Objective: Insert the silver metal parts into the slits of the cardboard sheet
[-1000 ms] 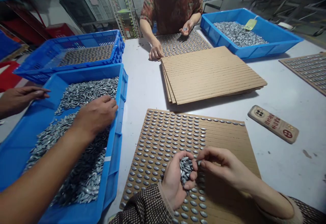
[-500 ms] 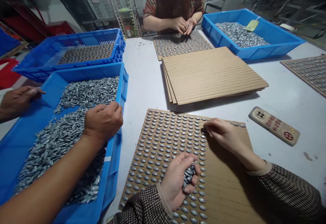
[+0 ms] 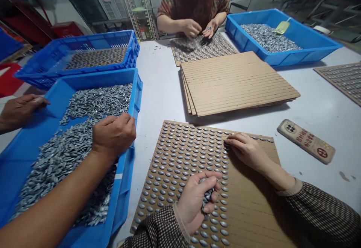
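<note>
Left hand (image 3: pixel 196 203), low in the middle of the frame, curls shut around a handful of grey pieces (image 3: pixel 208 194). Right hand (image 3: pixel 248 151) lies above and to its right, apart from it, with fingertips (image 3: pixel 229 142) bunched and touching the brown board (image 3: pixel 254 210) at the end of a row; whether they pinch a piece I cannot tell. Seated pieces (image 3: pixel 180 158) cover the board's left half, each oval lying flat, its long axis running left to right along the grooves, tips pointing at the frame's sides. At left, another person's hand (image 3: pixel 114 133) rests on the blue bin (image 3: pixel 135 101).
</note>
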A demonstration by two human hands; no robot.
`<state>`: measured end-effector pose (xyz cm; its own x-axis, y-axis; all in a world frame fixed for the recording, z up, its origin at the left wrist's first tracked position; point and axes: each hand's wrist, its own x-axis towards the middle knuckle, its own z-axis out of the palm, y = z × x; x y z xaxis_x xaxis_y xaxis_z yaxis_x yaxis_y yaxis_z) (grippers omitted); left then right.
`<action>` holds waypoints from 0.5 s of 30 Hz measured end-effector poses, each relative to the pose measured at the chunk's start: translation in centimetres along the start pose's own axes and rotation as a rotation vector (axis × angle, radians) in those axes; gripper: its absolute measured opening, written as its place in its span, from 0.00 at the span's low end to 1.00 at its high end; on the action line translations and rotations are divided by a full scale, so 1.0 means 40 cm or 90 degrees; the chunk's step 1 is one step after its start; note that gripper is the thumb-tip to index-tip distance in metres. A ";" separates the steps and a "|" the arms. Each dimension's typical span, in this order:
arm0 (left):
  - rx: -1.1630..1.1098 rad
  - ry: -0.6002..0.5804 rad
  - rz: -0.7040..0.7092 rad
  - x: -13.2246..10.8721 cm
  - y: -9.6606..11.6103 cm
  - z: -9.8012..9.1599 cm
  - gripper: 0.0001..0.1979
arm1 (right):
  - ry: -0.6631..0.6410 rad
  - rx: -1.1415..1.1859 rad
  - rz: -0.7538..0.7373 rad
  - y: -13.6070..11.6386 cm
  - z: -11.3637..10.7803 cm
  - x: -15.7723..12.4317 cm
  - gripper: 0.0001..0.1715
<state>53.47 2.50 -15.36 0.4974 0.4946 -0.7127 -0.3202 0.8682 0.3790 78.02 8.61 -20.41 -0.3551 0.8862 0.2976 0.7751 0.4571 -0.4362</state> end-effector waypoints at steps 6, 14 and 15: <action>0.021 0.017 0.034 -0.002 0.007 0.003 0.13 | 0.027 0.092 0.082 -0.050 -0.037 -0.004 0.14; 0.034 0.015 0.063 -0.002 0.000 0.007 0.15 | -0.208 0.636 0.343 -0.252 -0.047 -0.044 0.16; 0.040 0.011 0.066 -0.001 -0.004 0.007 0.15 | -0.203 0.669 0.363 -0.262 -0.040 -0.046 0.15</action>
<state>53.73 2.37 -15.24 0.4505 0.5815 -0.6775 -0.3183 0.8136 0.4866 71.39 2.06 -15.02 -0.3293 0.8903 -0.3146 0.1178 -0.2918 -0.9492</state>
